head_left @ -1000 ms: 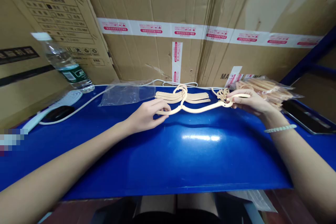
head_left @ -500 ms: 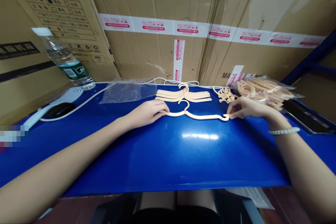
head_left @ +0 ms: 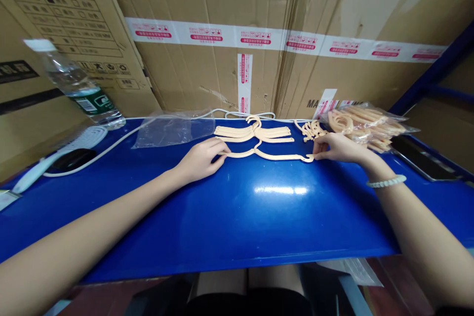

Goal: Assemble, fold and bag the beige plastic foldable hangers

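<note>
A cream plastic hanger [head_left: 276, 156] lies across the blue table, its hook end pointing away from me. My left hand [head_left: 203, 159] pinches its left tip between thumb and fingers. At the opposite end, my right hand [head_left: 335, 148] pinches a small hooked end piece [head_left: 307, 158] on the hanger's right arm. Just behind lies a stack of matching hangers [head_left: 237, 133], overlapped by the held hanger's hook. Beyond my right hand sits a small pile of loose cream hook pieces [head_left: 313, 129].
Clear plastic bags of cream parts [head_left: 365, 123] lie at the right, beside a dark phone [head_left: 425, 158]. An empty clear bag [head_left: 172, 130], a water bottle [head_left: 83, 89], a white brush [head_left: 70, 150] and a black mouse-like object [head_left: 76, 158] are at left. Cardboard boxes [head_left: 207, 79] stand behind.
The held hanger has shifted slightly away from me, closer to the stack, and its hook now overlaps the stacked hangers. Both hands keep their pinch. The whole view has shifted a little.
</note>
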A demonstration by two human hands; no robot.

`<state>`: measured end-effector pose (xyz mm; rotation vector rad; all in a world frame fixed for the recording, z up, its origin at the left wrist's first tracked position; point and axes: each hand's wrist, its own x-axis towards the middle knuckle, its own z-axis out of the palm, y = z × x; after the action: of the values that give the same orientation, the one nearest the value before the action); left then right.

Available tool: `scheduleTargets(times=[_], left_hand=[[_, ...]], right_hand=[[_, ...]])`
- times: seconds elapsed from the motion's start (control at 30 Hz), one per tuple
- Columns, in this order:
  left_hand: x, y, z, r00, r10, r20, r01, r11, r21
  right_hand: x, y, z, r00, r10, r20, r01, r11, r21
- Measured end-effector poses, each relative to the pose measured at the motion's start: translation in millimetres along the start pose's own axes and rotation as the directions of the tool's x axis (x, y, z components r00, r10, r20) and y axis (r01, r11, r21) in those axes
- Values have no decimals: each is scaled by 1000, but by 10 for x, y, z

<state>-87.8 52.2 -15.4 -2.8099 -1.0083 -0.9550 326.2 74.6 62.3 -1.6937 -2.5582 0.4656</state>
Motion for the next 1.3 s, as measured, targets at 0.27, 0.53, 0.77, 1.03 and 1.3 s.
scheduleTargets(times=[0.27, 0.53, 0.77, 1.03, 1.3], left_hand=[[0, 26, 1, 1000, -19, -11, 19, 999, 33], [7, 64, -19, 999, -40, -5, 40, 998, 50], [18, 53, -24, 996, -57, -65, 62, 995, 74], [0, 16, 1, 950, -273, -151, 275, 962, -8], [-8, 14, -2, 958, -250, -143, 261, 963, 65]], right_hand=[[-3, -50, 23, 999, 14, -41, -16, 999, -51], [-25, -72, 2, 998, 51, -32, -53, 997, -61], [-60, 48, -128, 991, 46, -123, -64, 987, -148], [-153, 148, -219, 968, 230, 98, -220, 969, -109], [-84, 81, -116, 970, 224, 96, -200, 956, -213]])
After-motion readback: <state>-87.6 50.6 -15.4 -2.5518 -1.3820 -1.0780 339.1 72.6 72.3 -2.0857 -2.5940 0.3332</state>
